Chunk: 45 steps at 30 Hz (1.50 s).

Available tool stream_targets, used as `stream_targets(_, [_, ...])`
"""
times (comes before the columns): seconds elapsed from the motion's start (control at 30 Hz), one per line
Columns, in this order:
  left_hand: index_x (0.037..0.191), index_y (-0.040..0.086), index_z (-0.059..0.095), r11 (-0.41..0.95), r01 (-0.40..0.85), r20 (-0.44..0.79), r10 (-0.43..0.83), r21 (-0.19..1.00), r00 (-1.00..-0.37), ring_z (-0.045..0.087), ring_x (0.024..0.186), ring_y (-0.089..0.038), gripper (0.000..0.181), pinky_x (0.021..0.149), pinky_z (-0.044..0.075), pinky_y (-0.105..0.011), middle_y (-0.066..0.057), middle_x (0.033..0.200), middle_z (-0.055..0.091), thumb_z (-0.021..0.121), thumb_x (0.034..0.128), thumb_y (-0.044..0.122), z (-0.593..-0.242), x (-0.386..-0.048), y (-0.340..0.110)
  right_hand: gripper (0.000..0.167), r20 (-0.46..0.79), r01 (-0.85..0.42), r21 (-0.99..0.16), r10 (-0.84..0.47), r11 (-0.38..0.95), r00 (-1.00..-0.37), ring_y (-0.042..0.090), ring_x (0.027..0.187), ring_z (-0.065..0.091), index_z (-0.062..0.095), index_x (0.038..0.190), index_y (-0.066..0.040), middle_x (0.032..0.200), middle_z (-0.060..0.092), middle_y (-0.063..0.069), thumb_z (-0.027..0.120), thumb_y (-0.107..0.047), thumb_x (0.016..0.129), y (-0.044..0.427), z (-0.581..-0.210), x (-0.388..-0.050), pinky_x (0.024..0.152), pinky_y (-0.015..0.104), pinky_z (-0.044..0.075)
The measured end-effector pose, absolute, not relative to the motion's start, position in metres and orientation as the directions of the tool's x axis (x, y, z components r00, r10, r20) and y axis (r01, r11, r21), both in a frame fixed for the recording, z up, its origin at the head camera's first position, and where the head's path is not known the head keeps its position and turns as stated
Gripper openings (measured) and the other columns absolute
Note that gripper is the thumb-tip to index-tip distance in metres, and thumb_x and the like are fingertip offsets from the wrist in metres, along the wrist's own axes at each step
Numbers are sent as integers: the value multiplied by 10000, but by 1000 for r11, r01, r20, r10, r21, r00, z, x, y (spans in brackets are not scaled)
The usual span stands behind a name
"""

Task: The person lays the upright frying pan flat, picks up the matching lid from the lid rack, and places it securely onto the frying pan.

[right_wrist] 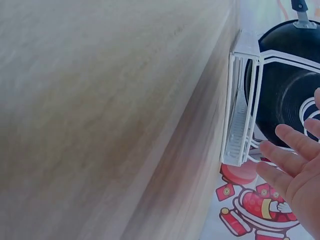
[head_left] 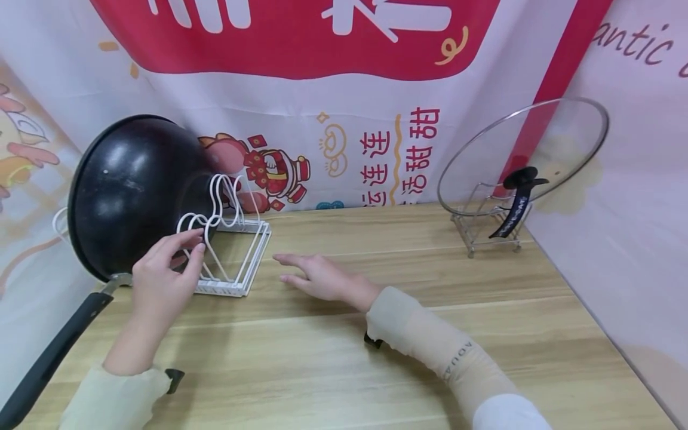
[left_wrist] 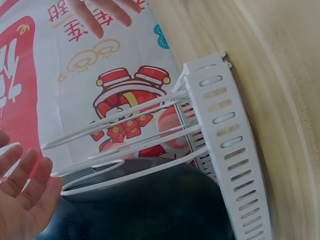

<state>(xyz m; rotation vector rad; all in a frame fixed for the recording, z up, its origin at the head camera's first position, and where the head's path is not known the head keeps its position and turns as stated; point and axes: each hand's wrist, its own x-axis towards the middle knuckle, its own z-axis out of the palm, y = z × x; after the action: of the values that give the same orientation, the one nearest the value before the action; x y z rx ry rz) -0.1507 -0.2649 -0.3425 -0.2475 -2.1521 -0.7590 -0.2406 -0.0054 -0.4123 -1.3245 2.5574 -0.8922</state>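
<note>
A black wok stands on its side in a white slotted wire rack, its base facing right. Its long black handle points down toward the near left. My left hand is at the rack's front wires, fingers relaxed. The left wrist view shows that hand beside the tips of the white wires, holding nothing; whether it touches them I cannot tell. Right of the rack, my right hand hovers over the table with fingers extended toward the rack, gripping nothing.
At the far right, a glass lid with a black knob leans in a small metal wire stand. The wooden table meets a printed cloth at the back and a pale wall covering on the right.
</note>
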Motion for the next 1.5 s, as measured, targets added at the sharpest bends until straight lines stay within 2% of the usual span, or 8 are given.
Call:
stream_targets(0.23, [1133,-3,751,774,435,766,-98,460,-636,528,942,176,238,794,415,14,-169,985,738,709,899,-14,-345,-155,-265,540,143,-691,-569,-774,445,-617,157,1364,507,407,1580,-197,1482,559,30,467,-424,1094,-13,-410,-240,1153,296,364])
stream_targets(0.5, [1184,-26,721,741,427,730,-123,518,-672,553,928,172,291,771,442,2,-190,992,740,704,896,-56,-350,-158,-266,510,166,-638,-647,-740,418,-652,150,1297,571,452,1553,-188,1422,612,39,523,-375,1083,-29,-414,-239,1112,308,421])
stream_targets(0.77, [1209,1,719,732,402,710,-157,550,-687,574,875,156,321,731,436,7,-164,971,745,703,892,-47,-353,-158,-265,505,167,-578,-728,-721,370,-672,128,1205,626,487,1526,-139,1367,651,47,591,-305,1061,-49,-423,-237,1034,219,461])
stream_targets(1.07, [1162,-13,731,731,389,705,-175,560,-687,561,827,181,298,707,448,-3,-163,939,740,703,871,-76,-356,-159,-264,486,173,-487,-827,-696,282,-697,136,1086,680,532,1471,-41,1294,674,137,666,-113,1010,-70,-431,-230,947,188,511])
stream_targets(1.27, [1147,-30,733,724,400,716,-183,562,-674,569,831,186,301,717,458,-10,-182,943,733,702,857,-103,-361,-159,-262,492,186,-485,-833,-691,265,-698,77,990,691,556,1455,-45,1230,688,100,689,-59,982,-82,-432,-225,877,115,500])
stream_targets(1.5, [1160,-26,733,712,409,723,-202,571,-661,579,831,169,311,721,466,-18,-184,971,736,702,862,-109,-363,-165,-260,523,197,-501,-827,-703,256,-684,123,984,700,543,1463,-34,1230,676,129,698,-25,964,-88,-432,-224,869,119,508])
